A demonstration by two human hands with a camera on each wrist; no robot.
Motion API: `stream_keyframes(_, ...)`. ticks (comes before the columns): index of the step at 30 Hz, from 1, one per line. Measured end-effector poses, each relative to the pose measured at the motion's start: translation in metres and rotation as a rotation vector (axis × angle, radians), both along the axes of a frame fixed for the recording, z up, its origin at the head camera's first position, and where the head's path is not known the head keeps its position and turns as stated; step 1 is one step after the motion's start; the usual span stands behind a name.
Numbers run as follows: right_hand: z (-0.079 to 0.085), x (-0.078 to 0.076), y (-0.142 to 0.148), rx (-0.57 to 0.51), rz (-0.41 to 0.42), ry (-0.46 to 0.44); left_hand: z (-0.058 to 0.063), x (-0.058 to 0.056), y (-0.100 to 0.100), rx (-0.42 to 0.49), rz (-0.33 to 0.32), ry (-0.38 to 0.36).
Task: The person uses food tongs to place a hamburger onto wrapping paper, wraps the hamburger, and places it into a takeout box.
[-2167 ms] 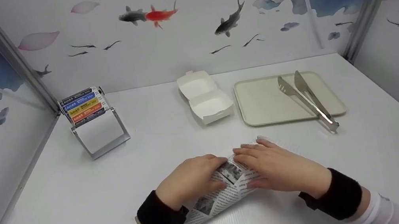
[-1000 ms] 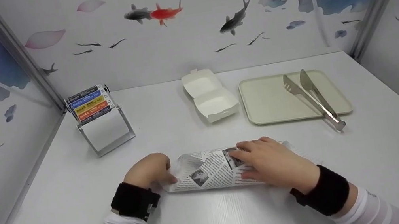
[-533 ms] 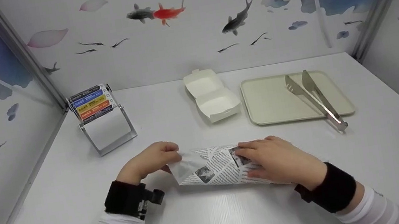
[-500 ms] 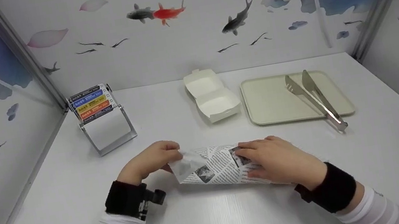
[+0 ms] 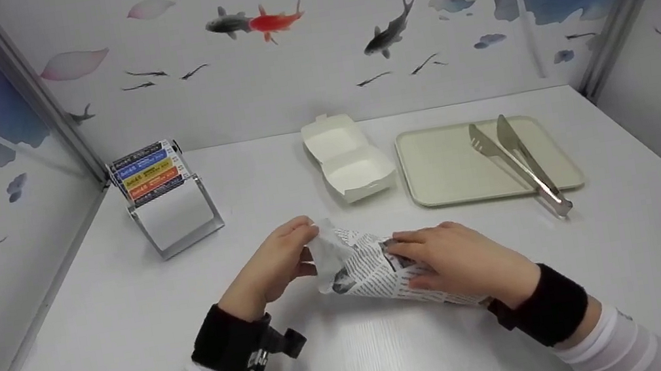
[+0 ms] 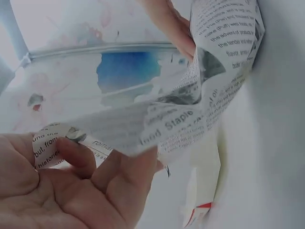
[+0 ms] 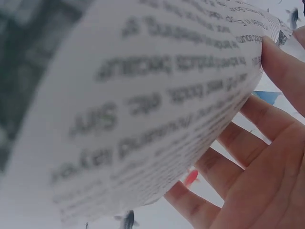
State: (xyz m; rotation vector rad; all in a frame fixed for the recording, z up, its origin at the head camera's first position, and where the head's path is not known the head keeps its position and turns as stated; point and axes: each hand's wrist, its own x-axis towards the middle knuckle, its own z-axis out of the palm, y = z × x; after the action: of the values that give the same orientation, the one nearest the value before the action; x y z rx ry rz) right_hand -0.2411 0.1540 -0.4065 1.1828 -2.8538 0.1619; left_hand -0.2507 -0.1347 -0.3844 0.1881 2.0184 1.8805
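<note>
A sheet of newsprint-patterned wrapping paper [image 5: 374, 271], folded into a long flat packet, lies slantwise between my two hands. My left hand [image 5: 273, 264] pinches its loose left end, which is lifted and bent back; in the left wrist view the paper [image 6: 224, 81] opens there like a sleeve, with fingers and thumb on its edge. My right hand [image 5: 465, 263] rests over the packet's right part. In the right wrist view that hand's fingers [image 7: 267, 114] lie fairly straight along the paper [image 7: 157, 105]. Anything inside the packet is hidden.
An open white clamshell box [image 5: 358, 171] stands at the back middle. Right of it, metal tongs [image 5: 515, 159] lie across a beige tray [image 5: 436, 185]. A dispenser [image 5: 177, 220] with colourful labelled strips stands at the left. Printed panels [image 5: 314, 82] enclose the table.
My left hand shifts along to the packet's left end, pinches it, then lifts it and moves it right and away from me. The packet tilts; my right hand stays on it.
</note>
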Motion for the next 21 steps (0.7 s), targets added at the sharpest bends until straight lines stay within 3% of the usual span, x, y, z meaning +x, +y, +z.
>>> stream_keyframes(7, 0.0, 0.002, 0.001, 0.011, 0.007, 0.025, -0.001, 0.012, 0.022, 0.078, -0.045, 0.044)
stream_keyframes(12, -0.002, 0.0, 0.003, -0.008, 0.049, 0.039, -0.005, 0.017, 0.036, 0.149, 0.003, 0.047)
stream_keyframes(14, -0.004, -0.003, 0.005, -0.025, 0.073, 0.021, -0.007, 0.019, 0.043, 0.194, 0.029, 0.038)
stream_keyframes(17, -0.005, -0.01, 0.008, -0.069, 0.09, -0.042, -0.015, 0.021, 0.051, 0.213, -0.001, 0.054)
stream_keyframes(19, -0.005, -0.014, 0.012, -0.108, 0.064, -0.101, -0.022, 0.02, 0.051, 0.175, -0.051, 0.113)
stream_keyframes(21, -0.007, -0.018, 0.015, -0.158, 0.016, -0.165, -0.031, 0.016, 0.047, 0.097, -0.129, 0.229)
